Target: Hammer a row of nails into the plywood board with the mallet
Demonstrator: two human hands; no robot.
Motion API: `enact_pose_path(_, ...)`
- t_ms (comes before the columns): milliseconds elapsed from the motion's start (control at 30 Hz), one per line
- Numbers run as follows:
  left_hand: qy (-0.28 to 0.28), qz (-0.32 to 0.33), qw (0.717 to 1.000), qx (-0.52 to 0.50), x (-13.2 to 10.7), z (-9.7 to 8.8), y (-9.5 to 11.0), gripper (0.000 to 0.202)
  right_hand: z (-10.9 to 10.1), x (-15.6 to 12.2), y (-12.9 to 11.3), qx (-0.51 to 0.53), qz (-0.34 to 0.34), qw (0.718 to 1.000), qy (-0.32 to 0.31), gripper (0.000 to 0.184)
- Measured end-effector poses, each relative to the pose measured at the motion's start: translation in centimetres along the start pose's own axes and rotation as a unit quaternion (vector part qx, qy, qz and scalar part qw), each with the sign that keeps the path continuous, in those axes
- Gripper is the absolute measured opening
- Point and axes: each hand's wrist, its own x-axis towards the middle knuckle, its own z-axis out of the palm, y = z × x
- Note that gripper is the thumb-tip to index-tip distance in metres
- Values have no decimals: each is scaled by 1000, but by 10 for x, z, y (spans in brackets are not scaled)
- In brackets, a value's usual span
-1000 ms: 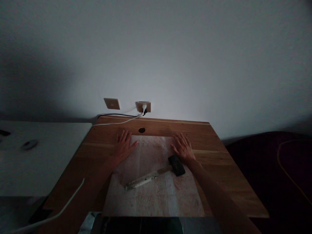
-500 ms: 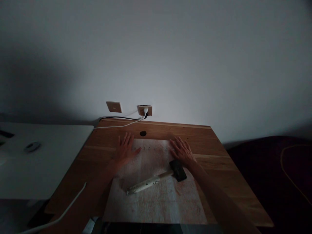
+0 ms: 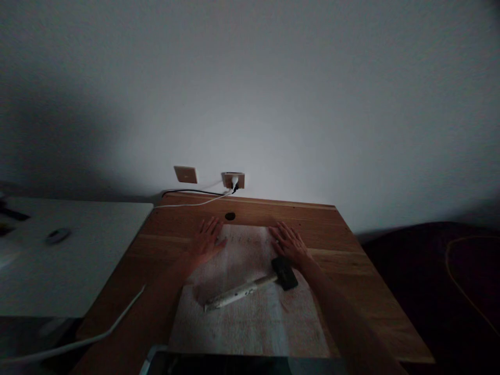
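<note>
A pale, worn wooden board (image 3: 250, 325) lies flat on the brown wooden desk (image 3: 363, 281). My left hand (image 3: 207, 242) rests palm down with fingers spread at the board's far left corner, partly over the desk. At the far right corner my right hand (image 3: 289, 245) lies likewise flat, fingers stretched out. Between my forearms a mallet (image 3: 242, 293) rests on the board, its black head close to my right wrist and its whitish handle pointing down to the left. Several small dark marks show along the board's far edge; their kind is too small to tell.
A wall socket (image 3: 234, 180) with plugs and a white cable (image 3: 191, 204) sits behind the desk, beside a second wall plate (image 3: 185, 174). On the left stands a white table (image 3: 105, 250) with a mouse (image 3: 58, 236) on it. A dark rounded surface (image 3: 414, 271) is at the right.
The whole view has shifted slightly. My left hand appears a little farther right against the board's corner; my right hand and the mallet stay in place.
</note>
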Motion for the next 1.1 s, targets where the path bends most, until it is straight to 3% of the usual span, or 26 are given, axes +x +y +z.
enact_pose_path(333, 44, 17, 999, -1, -3, 11, -4, 60, -3, 1, -2, -9, -16, 1000, 7, 53)
enact_pose_path(1100, 35, 29, 999, 25, -1, 10, -8, 56, 0, 2, 2, -3, -19, 1000, -10, 51)
